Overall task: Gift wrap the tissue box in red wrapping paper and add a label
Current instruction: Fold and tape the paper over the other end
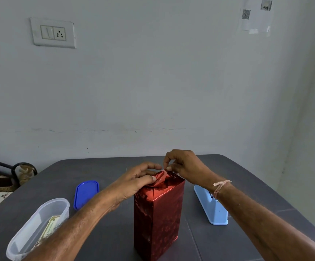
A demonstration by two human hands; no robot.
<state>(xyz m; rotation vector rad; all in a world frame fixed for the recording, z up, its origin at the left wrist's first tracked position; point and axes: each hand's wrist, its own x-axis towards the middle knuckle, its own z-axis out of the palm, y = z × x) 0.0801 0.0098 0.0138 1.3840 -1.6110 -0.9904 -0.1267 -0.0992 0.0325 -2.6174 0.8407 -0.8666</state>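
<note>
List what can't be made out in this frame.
Head view only.
Top folds of the wrapped box: covered by left hand and right hand.
Tape dispenser roll: behind the right wrist.
Card text in the clear container: too small, left forearm overlaps.

Both our arms are bare and converge at centre frame. Our left forearm (73, 228) comes in from bottom left, our right forearm (262, 221) from bottom right. Our left hand (134, 179) is palm down, its thumb (152, 178) pressed onto a fold of the red wrapping paper (162, 185), and the other fingers are curved over the far side. Our right hand (185, 164) sits just beyond and above the left. Its thumb and index finger pinch the paper's raised tip, with the remaining fingers loosely curled behind. Our left index fingertip is almost touching our right thumb.
</note>
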